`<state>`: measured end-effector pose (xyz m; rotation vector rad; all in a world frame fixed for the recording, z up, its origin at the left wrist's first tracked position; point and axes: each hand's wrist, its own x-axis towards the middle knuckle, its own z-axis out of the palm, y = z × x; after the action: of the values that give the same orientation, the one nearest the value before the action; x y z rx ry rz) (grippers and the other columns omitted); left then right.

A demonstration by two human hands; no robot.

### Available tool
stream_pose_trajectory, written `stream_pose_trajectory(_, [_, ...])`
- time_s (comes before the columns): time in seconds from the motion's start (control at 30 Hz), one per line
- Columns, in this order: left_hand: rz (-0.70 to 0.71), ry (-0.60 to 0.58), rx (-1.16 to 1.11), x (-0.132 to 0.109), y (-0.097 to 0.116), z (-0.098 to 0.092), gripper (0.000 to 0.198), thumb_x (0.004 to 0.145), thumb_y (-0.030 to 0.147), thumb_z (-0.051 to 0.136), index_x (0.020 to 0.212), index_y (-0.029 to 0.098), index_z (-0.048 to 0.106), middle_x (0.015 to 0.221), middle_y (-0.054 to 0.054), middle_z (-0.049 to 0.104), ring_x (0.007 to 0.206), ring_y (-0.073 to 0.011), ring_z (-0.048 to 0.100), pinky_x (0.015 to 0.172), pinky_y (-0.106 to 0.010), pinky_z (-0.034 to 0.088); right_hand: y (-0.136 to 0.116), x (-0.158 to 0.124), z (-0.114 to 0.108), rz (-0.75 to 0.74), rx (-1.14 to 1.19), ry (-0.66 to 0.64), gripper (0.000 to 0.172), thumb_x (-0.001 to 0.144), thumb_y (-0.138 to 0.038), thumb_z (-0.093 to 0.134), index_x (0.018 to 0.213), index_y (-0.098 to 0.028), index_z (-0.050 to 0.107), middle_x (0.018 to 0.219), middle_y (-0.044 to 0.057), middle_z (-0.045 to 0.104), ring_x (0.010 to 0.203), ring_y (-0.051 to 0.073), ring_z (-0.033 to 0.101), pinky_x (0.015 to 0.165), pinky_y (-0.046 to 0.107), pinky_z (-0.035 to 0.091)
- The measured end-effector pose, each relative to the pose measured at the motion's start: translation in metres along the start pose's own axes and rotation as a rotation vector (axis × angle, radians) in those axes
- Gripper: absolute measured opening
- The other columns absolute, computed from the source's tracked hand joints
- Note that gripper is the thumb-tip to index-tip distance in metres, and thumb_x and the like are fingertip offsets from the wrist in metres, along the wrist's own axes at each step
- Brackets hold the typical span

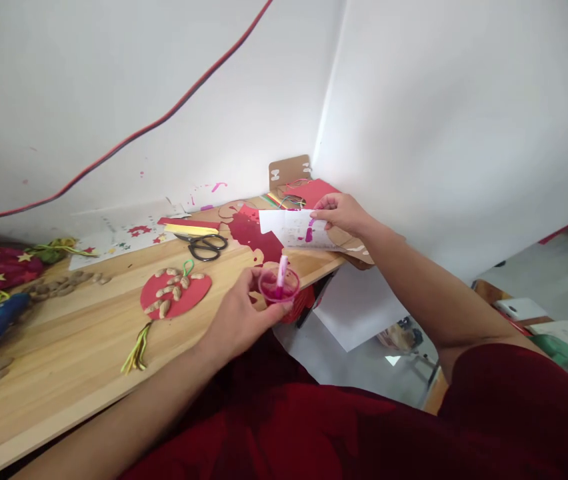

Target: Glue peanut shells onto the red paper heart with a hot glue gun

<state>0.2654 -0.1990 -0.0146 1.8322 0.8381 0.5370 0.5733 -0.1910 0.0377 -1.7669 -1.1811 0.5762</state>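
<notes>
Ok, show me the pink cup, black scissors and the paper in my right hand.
Pink cup [293, 287]: head view, on its right wall.
Black scissors [193, 241]: head view, near the pivot.
Paper [284, 223]: head view, on its left half.

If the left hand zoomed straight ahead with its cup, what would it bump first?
Probably the white paper held by the right hand, since the left hand points that way. Depth is unclear, so the cup might pass underneath.

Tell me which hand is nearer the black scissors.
Left. The left hand, holding the pink cup, is below and right of the black scissors in the picture; the right hand, holding the white paper, is much farther right.
</notes>
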Motion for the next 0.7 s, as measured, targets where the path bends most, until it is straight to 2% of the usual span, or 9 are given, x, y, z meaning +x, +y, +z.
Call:
stream_pose_trajectory(0.23, [0.047,-0.148,-0.123,-0.025,-0.029,0.045,0.051,0.071,0.046,0.082,0.110,0.029,0.055,0.121,-0.008,0.072,0.109,-0.0279,0.069,0.096,-0.046,0.054,0.015,-0.019,-0.002,-0.008,-0.104,0.066,0.024,0.075,-0.025,0.085,0.089,-0.018,0.066,0.078,0.000,0.069,0.058,0.011,0.063,0.059,0.024,0.053])
stream_pose_trajectory(0.37, [0.025,-0.200,-0.106,-0.027,-0.059,0.067,0.052,0.070,0.048,0.082,0.110,0.028,0.054,0.119,-0.009,0.072,0.105,-0.0281,0.069,0.094,-0.045,0.053,0.018,-0.027,-0.001,0.013,-0.134,0.055,0.022,0.081,-0.026,0.080,0.096,-0.018,0.065,0.077,0.000,0.068,0.058,0.012,0.065,0.053,0.022,0.046])
stream_pose_trajectory(0.43, [0.009,-0.197,-0.092,-0.024,-0.075,0.076,0.053,0.070,0.047,0.082,0.111,0.027,0.055,0.118,-0.010,0.072,0.105,-0.0281,0.069,0.094,-0.045,0.052,0.019,-0.029,0.000,0.015,-0.114,0.052,0.020,0.083,-0.024,0.078,0.097,-0.018,0.065,0.079,0.001,0.068,0.058,0.012,0.065,0.050,0.021,0.044])
stream_pose_trajectory(0.53, [-0.005,-0.173,-0.088,-0.019,-0.095,0.085,0.052,0.069,0.044,0.083,0.110,0.027,0.056,0.117,-0.011,0.072,0.107,-0.0284,0.068,0.096,-0.044,0.051,0.021,-0.029,0.001,0.006,-0.048,0.055,0.019,0.083,-0.021,0.077,0.097,-0.018,0.063,0.080,0.001,0.068,0.062,0.012,0.066,0.056,0.022,0.050])
stream_pose_trajectory(0.7, [-0.057,-0.133,-0.155,-0.008,-0.116,0.093,0.053,0.068,0.041,0.083,0.111,0.026,0.057,0.117,-0.012,0.072,0.109,-0.0281,0.069,0.097,-0.045,0.051,0.026,-0.031,0.004,0.020,-0.012,0.047,0.025,0.082,-0.028,0.080,0.099,-0.021,0.063,0.083,0.001,0.069,0.073,0.015,0.068,0.063,0.023,0.057])
